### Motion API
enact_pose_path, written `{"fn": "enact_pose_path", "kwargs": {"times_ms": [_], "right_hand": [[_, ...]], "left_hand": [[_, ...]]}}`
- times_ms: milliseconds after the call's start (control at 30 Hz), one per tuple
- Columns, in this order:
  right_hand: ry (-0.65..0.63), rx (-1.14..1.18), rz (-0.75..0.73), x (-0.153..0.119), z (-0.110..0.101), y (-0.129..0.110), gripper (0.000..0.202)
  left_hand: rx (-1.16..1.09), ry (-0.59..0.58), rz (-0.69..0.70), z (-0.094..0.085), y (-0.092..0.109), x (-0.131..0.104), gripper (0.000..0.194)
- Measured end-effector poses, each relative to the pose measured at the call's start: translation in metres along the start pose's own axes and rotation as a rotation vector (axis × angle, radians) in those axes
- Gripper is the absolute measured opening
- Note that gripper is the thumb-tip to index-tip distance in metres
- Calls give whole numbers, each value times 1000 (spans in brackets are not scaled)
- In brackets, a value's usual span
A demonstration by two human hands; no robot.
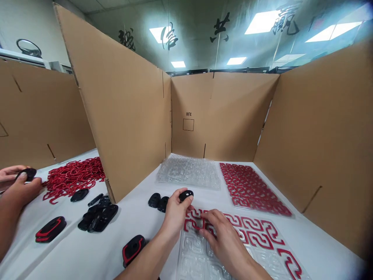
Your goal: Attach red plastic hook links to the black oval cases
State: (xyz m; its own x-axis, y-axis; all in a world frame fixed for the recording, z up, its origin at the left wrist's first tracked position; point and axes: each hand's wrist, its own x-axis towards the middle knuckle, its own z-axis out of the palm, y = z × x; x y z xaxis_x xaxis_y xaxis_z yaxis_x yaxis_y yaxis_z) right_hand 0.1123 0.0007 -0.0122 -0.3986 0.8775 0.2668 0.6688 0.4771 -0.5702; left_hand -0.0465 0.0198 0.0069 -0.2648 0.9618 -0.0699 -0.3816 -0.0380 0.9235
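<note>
My left hand (177, 208) holds a small black oval part (185, 195) between thumb and fingers, above the far left corner of a clear plastic tray (194, 256). Red S-shaped pieces (259, 239) fill the tray's far rows, while most nearer pockets show bare plastic. Over the tray, my right hand (218, 233) has its thumb and index finger apart, the fingertips at the red pieces; nothing is visible between them. Two black parts (154, 200) lie left of my left hand. Beside my left forearm sits a black part with a red strip (133, 249).
A stack of clear trays (189, 173) stands at the back, with a tray full of red pieces (253, 186) right of it. Cardboard panels (227, 112) enclose the space. Left of one panel, another person's hands (21, 184) hold a black part near red pieces (75, 175) and black parts (99, 216).
</note>
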Motion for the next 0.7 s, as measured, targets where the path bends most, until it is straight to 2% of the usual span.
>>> {"fn": "enact_pose_path", "kwargs": {"times_ms": [267, 400, 600, 700], "right_hand": [[-6, 8, -10, 0, 1, -1, 29], [42, 26, -22, 0, 1, -2, 26], [-60, 42, -32, 1, 5, 5, 21], [-90, 68, -66, 3, 4, 9, 21]], "left_hand": [[1, 14, -64, -4, -7, 5, 47], [2, -17, -44, -4, -11, 8, 50], [57, -137, -56, -2, -17, 10, 44], [92, -161, -82, -3, -17, 10, 39]]}}
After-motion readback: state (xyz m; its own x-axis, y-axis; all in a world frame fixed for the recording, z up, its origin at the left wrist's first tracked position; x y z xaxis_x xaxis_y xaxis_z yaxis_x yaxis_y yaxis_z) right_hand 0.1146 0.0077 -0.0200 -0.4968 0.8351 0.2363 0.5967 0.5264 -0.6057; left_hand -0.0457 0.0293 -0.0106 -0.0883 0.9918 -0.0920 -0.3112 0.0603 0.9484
